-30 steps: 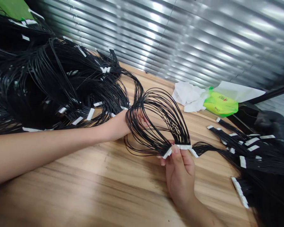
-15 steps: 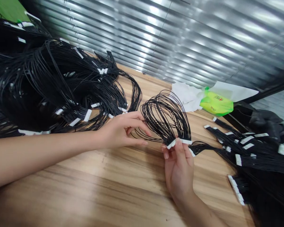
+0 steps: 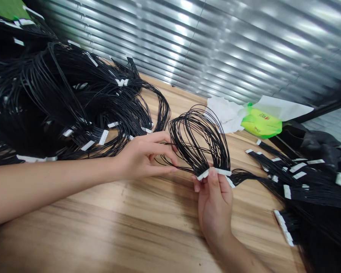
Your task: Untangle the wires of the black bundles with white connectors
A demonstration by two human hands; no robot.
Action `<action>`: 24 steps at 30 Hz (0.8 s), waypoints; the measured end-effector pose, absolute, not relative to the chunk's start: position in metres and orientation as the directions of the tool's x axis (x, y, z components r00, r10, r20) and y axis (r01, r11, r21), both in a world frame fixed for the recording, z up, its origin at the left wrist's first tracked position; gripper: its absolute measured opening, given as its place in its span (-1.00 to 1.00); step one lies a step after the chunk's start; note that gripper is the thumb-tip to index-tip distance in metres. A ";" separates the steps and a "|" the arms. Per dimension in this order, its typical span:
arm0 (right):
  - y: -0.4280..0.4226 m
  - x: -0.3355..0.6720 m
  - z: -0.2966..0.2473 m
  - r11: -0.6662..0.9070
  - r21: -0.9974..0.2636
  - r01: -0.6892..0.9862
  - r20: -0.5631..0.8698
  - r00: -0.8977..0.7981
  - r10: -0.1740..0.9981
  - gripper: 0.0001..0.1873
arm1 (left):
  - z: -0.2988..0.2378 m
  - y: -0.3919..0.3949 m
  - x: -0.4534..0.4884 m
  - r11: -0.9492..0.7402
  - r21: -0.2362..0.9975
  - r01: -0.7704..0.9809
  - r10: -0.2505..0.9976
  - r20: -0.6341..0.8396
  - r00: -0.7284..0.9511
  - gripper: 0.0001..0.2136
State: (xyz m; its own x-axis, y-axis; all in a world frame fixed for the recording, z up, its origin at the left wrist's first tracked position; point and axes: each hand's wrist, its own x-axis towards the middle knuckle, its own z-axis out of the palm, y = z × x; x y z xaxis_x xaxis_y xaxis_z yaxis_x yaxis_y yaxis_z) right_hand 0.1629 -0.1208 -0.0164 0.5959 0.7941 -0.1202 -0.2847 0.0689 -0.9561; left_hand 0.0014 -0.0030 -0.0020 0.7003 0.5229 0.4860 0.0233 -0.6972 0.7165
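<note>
Black wire harness (image 3: 220,151) is bent into a loop above the table (image 3: 102,227), its long axis running near to far with a slight lean to the left. Both white connectors end it on the near side, wires leaving them toward the far side; the left connector (image 3: 203,174) slants, its left end nearer, while the right connector (image 3: 224,172) lies almost left to right. The right hand (image 3: 216,197) pinches them together between thumb and fingers, so the loop rises beyond the fingertips. The left hand (image 3: 147,155) has its fingers spread and loose just left of the loop; whether they touch its wires I cannot tell. One second ago the left hand was in among the wires and the loop bulged farther left; now that hand is mostly clear and the loop is narrower.
</note>
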 end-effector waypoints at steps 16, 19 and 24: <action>-0.123 0.159 -0.019 0.071 -0.986 -0.152 -0.038 0.616 0.787 -0.69 | -0.003 -0.010 0.002 -0.650 0.759 0.022 0.551 0.451 0.703 -0.92; -0.123 0.159 -0.019 0.074 -0.986 -0.146 -0.031 0.609 0.792 -0.68 | -0.002 -0.011 0.002 -0.648 0.762 0.008 0.543 0.455 0.706 -0.92; -0.124 0.159 -0.019 0.083 -0.985 -0.154 -0.026 0.596 0.802 -0.71 | -0.002 -0.011 0.002 -0.651 0.759 0.019 0.540 0.446 0.714 -0.92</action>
